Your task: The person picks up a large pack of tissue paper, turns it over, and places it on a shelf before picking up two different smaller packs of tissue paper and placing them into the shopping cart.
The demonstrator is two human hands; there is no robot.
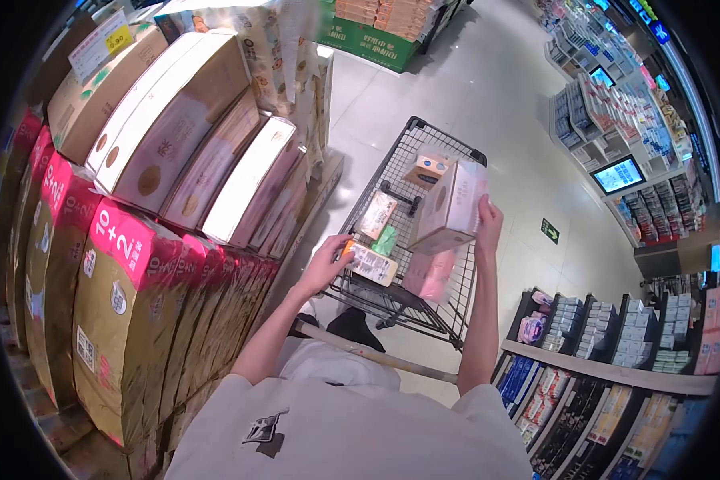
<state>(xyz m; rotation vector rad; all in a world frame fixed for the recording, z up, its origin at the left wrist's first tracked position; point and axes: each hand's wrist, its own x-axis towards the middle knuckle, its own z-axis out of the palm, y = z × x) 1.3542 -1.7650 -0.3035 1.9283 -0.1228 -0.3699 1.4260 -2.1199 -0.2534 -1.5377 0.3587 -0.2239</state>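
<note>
My right hand (490, 222) grips the right side of a large pale pack (444, 210) with brown print, tilted over the shopping cart (392, 148). My left hand (326, 262) is at the cart's left side, its fingers closed on the orange end of a white-and-orange package (373, 265). Around them in the cart are a cream printed pack (378, 214), a green item (386, 239), a pink pack (430, 274) and an orange-brown pack (429, 170). The pale pack partly covers the pink one.
Stacked gold-and-pink cartons (120, 320) and white boxes (176, 136) stand close on my left. A stocked shelf (616, 360) is at the lower right, with more displays (600, 120) beyond. A green display bin (368, 40) is ahead. The cart's handlebar (376, 352) crosses before my body.
</note>
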